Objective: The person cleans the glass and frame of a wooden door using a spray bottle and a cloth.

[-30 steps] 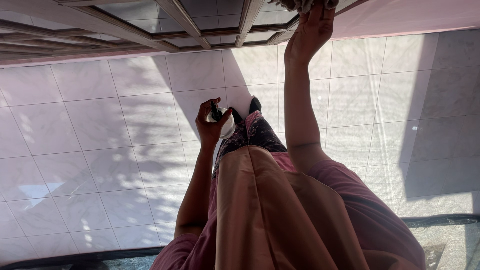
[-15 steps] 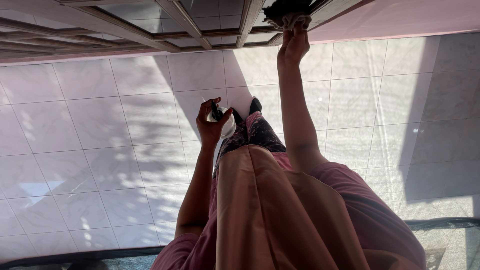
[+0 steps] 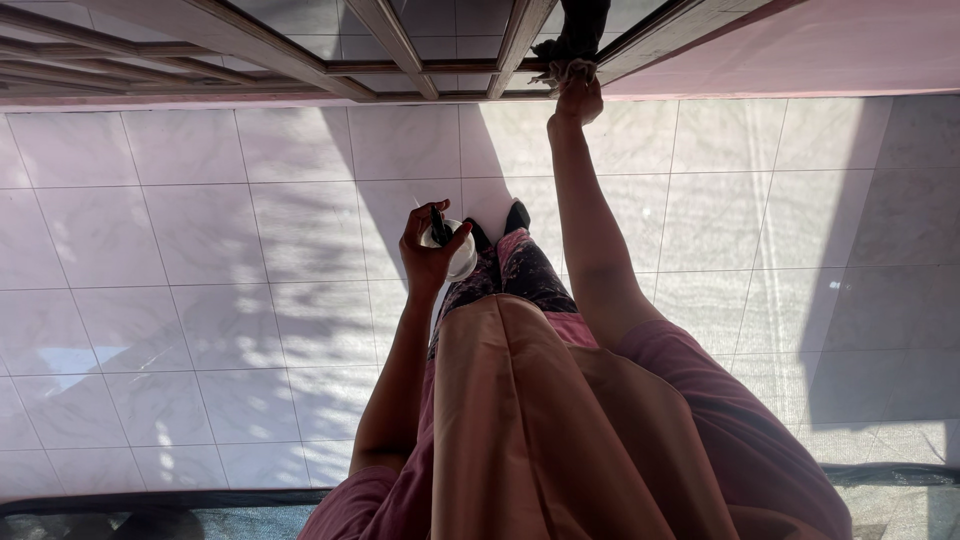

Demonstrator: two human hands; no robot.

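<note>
I look straight down my body at a pale tiled floor. My left hand [image 3: 428, 247] hangs at my side and grips a white spray bottle [image 3: 458, 256] with a dark trigger. My right arm stretches forward, and my right hand [image 3: 577, 100] presses a dark grey cloth [image 3: 578, 40] against the lower part of a wooden window frame [image 3: 400, 45] with glass panes. The cloth bunches above my fingers and partly covers them. My dark shoes [image 3: 514, 213] show just below the frame.
A pink wall band [image 3: 800, 50] runs beside the frame at the upper right. White marble-look tiles [image 3: 200, 280] spread on both sides, with leaf shadows on the left. A dark mat edge [image 3: 890, 475] lies at the bottom.
My right hand with the cloth has slid down the frame, away from the picture's top edge. The view has tilted slightly. My left hand and the bottle have stayed put.
</note>
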